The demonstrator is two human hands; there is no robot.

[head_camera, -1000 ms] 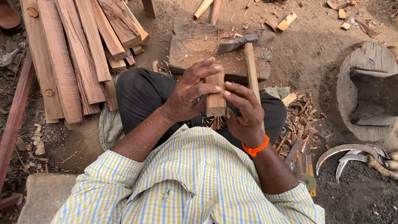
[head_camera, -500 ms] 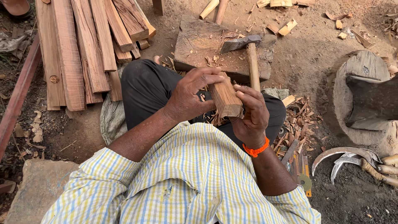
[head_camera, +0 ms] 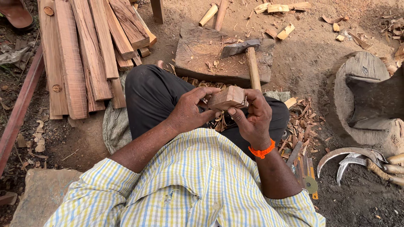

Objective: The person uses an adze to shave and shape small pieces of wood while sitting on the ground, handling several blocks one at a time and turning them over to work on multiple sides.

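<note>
Seen from above, near to far. Block of reddish wood held at chest height over the lap, pinched from both sides: left hand closed on its 9 o'clock end, fingers curled over the top; right hand closed on its 3 o'clock end, thumb pressed against the near face. Two-sided grip apparently for turning and inspecting the piece, end face tilted toward the eyes. Orange band on the right wrist. Shavings heaped at 3 o'clock of the knees, fallen within reach. Sickles laid at 4 o'clock, blades curved, handles pointing outward. Slab set flat at 12 o'clock as a chopping bench, adze resting on it, handle pointing back toward the lap for ready pickup. Planks stacked at 10 o'clock. Stump at 2 o'clock. Bare earth floor, outdoors, littered with offcuts at the far edge.
</note>
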